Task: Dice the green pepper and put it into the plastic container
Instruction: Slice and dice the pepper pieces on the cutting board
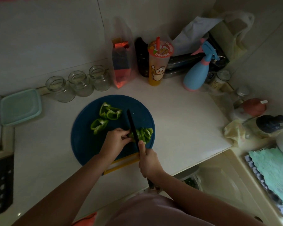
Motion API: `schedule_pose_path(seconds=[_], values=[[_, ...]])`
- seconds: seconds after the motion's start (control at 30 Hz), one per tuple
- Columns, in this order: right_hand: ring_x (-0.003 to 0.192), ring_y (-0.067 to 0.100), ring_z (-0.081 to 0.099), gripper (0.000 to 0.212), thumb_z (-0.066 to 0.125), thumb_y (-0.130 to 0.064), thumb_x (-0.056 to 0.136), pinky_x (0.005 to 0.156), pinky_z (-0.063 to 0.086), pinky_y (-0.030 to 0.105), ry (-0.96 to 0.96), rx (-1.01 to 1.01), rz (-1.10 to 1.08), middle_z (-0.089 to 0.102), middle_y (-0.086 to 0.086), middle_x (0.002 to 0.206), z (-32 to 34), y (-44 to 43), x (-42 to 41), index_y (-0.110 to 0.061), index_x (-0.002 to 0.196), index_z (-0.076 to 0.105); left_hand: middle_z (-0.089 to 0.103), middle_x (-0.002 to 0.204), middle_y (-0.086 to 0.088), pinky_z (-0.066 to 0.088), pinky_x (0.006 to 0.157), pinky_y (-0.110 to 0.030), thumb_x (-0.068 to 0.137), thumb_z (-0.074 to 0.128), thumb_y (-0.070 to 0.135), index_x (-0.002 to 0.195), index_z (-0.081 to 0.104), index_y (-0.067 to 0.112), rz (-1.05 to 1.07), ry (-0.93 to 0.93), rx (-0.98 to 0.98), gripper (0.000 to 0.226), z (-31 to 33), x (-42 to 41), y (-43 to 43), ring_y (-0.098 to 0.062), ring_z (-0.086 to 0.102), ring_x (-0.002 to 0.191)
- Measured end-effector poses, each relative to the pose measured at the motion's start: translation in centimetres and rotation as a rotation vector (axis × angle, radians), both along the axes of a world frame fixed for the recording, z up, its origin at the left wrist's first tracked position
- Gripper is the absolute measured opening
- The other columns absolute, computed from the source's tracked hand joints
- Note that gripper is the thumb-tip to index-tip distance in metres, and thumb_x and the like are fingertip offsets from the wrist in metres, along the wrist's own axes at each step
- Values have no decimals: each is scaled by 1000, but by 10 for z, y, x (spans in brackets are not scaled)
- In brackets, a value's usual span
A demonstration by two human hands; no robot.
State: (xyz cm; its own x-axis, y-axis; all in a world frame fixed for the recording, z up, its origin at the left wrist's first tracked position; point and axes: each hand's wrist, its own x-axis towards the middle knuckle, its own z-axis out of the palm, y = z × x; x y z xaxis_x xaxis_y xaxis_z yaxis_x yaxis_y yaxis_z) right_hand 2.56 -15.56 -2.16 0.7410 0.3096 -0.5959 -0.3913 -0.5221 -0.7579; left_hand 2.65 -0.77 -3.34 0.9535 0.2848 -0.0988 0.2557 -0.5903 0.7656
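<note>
Slicing well here means keeping the black knife upright and the strokes close and even. The right hand has its fingers wrapped round the handle. The left hand pinches the green pepper at 4 o'clock on the blue chopping board; its fingers should curl back from the blade. The cut strips will probably need crosswise cuts to become dice.

Count:
- One knife.
- One board.
- Three uncut pepper chunks at 11 o'clock.
- Three glass jars on the bench.
- One plastic container at 9 o'clock, seemingly lidded.
</note>
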Motion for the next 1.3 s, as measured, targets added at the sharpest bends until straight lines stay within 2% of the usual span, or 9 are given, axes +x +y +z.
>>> schedule_pose_path(seconds=[0.17,0.3,0.43,0.57,0.67,0.73,0.83,1.17,1.3], values=[[56,22,51,61,22,-60,96,60,46,39,-14,-48,7,50,5,58,-2,10,3,-13,63,43,65,92,-10,47,69,-8,75,74,6,110,67,4,9,13,-22,36,-2,1,3,-14,64,79],[66,21,53,58,19,-57,97,65,41,33,-58,-107,22,55,9,72,-4,24,15,-16,64,44,66,92,-11,45,67,-5,81,70,9,106,70,4,15,26,-21,26,-1,0,3,-13,63,79],[57,15,50,59,19,-55,98,64,41,32,-54,-93,6,52,4,65,0,26,24,-15,62,43,71,92,-3,45,66,-3,83,69,15,102,71,8,95,58,-78,20,-1,0,-2,-4,63,78],[53,16,48,61,21,-57,98,59,44,33,-35,-66,-10,49,3,60,0,21,26,-13,61,45,70,89,-2,48,66,-8,78,74,12,101,70,7,226,146,-278,24,-3,6,-2,1,62,76],[51,18,46,55,25,-58,96,59,46,37,0,-23,-4,46,3,59,-2,12,25,-20,64,46,67,89,-4,53,63,-13,77,74,7,102,67,5,263,182,-390,27,-3,4,1,-8,64,76],[50,20,46,45,27,-55,98,53,49,37,17,-19,31,45,3,59,-2,3,25,-29,65,44,68,94,-9,56,71,-24,77,74,6,103,67,4,305,174,-433,27,-6,1,2,-14,65,78],[35,13,41,59,31,-64,92,39,37,23,89,25,-28,43,3,50,0,-7,19,-14,63,45,67,93,-10,56,79,-34,78,73,6,102,66,5,378,166,-467,25,-8,-2,-2,-18,66,81],[32,11,34,56,35,-64,91,37,29,21,118,145,-40,36,0,45,10,-18,7,-15,63,37,65,80,-1,55,69,-24,76,72,0,89,64,8,336,86,-422,17,-9,-5,-7,-14,63,75],[36,13,35,58,36,-67,88,38,30,22,110,131,-39,38,3,50,9,-17,3,-14,66,39,66,79,-2,55,69,-27,76,73,1,86,64,9,331,73,-420,16,-11,-5,-5,-14,64,75]])
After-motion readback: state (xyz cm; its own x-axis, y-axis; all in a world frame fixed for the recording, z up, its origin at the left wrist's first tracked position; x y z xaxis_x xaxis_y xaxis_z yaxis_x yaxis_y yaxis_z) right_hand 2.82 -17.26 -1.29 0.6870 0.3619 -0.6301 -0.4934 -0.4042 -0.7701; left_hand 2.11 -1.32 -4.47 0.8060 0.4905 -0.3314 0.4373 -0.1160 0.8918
